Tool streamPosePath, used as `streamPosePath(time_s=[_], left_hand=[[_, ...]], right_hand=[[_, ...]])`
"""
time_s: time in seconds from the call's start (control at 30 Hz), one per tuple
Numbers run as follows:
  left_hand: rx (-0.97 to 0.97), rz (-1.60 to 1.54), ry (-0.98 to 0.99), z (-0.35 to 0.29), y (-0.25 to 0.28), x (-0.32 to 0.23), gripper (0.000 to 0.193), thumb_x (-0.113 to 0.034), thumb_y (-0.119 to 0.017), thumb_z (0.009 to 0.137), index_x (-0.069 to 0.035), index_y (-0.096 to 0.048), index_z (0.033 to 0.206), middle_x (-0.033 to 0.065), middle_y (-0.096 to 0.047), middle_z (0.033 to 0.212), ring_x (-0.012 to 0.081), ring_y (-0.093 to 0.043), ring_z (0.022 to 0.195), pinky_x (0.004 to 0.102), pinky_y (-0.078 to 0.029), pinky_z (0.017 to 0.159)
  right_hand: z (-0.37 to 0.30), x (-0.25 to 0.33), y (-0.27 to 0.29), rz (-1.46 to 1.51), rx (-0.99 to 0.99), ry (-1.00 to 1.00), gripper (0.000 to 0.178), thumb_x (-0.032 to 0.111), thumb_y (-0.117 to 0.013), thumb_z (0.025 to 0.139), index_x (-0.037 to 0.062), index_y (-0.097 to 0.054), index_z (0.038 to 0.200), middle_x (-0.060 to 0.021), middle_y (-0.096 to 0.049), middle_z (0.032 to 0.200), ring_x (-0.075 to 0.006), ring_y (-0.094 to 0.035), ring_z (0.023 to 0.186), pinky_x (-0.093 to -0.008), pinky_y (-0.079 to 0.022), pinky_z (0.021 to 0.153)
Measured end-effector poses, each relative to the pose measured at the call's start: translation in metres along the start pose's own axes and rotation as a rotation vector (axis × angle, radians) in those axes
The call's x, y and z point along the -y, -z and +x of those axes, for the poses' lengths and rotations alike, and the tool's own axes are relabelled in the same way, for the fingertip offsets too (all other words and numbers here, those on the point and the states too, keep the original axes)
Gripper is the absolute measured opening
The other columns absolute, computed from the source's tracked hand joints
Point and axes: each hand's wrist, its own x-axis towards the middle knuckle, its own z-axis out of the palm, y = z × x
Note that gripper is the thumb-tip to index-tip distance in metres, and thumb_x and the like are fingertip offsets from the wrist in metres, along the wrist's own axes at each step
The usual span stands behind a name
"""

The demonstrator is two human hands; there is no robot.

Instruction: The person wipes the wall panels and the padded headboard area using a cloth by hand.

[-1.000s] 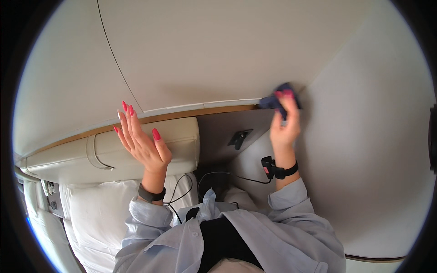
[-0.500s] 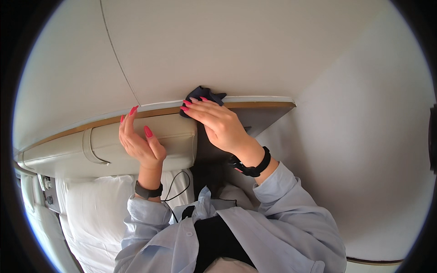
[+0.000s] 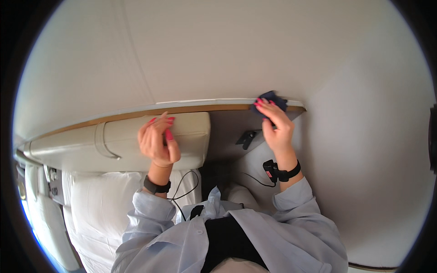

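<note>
A dark navy cloth [image 3: 276,99] lies bunched under the fingers of my right hand [image 3: 278,129]. My fingertips press it onto the wood-edged ledge [image 3: 191,108] close to its right end, against the pale wall. Loosely curled, my left hand [image 3: 157,142] hangs in front of the cream padded headboard [image 3: 127,136] with nothing in it. Its fingers are partly bent and the thumb stands off from them. Whether it touches the padding I cannot tell.
Below the ledge's right part is a grey panel [image 3: 227,129] with a black fitting [image 3: 246,139]. White pillows [image 3: 104,200] lie below the headboard at left. Black cables [image 3: 196,182] run from my wristbands. A plain wall [image 3: 364,159] stands on the right.
My right hand has slid the cloth rightward along the ledge, toward its end. My left hand has shifted slightly right, its fingers curling more. The view has shifted a little.
</note>
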Motion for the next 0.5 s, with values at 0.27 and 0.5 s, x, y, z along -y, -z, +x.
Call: streamPosePath(time_s=[0.27, 0.5], left_hand=[[0.279, 0.031, -0.043, -0.032, 0.038, -0.015, 0.046, -0.004, -0.055, 0.070, -0.002, -0.065, 0.114, 0.0120, -0.067, 0.121, 0.0282, -0.061, 0.120, 0.0443, -0.038, 0.108], [0.146, 0.167, 0.156, -0.065, 0.071, -0.022, 0.052, -0.002, -0.056, 0.070, -0.001, -0.059, 0.123, 0.0134, -0.065, 0.126, 0.0332, -0.056, 0.125, 0.0484, -0.036, 0.110]], right_hand=[[0.072, 0.083, -0.061, 0.364, 0.613, -0.123, 0.035, -0.005, -0.058, 0.089, 0.0058, -0.064, 0.122, -0.0154, -0.069, 0.113, -0.0353, -0.067, 0.099, -0.0356, -0.054, 0.086], [0.106, 0.125, -0.140, 0.435, 0.776, 0.176, 0.035, -0.001, -0.058, 0.089, 0.0046, -0.061, 0.124, -0.0184, -0.068, 0.110, -0.0382, -0.066, 0.092, -0.0395, -0.054, 0.079]])
